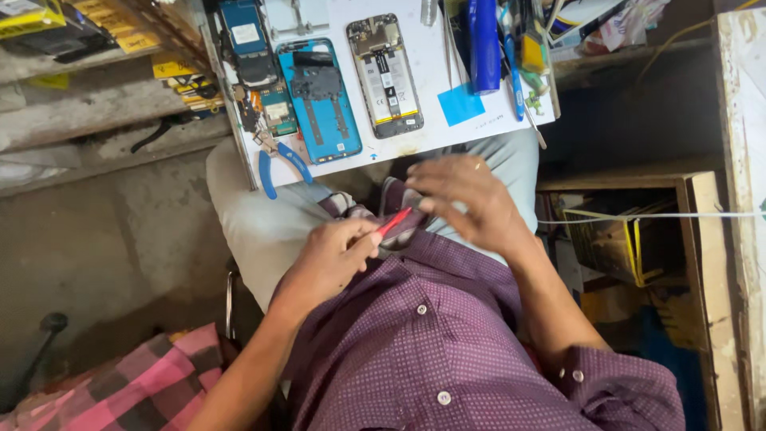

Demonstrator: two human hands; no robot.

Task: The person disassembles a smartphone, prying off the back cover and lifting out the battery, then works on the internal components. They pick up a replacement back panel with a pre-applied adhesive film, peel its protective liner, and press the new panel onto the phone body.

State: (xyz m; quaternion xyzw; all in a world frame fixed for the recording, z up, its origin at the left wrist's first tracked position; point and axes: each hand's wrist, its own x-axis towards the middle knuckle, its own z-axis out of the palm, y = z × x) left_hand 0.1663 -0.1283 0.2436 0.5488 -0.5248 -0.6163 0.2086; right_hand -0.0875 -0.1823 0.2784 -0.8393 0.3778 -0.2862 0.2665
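left hand (331, 259) pinches a thin red tool (394, 221) at lap level, tip toward the right hand (471, 199), fingers spread, seemingly over a small dark part (blurred, grip unclear); best kept low over the lap, below the white tray (431, 136) with opened phones (384, 76)
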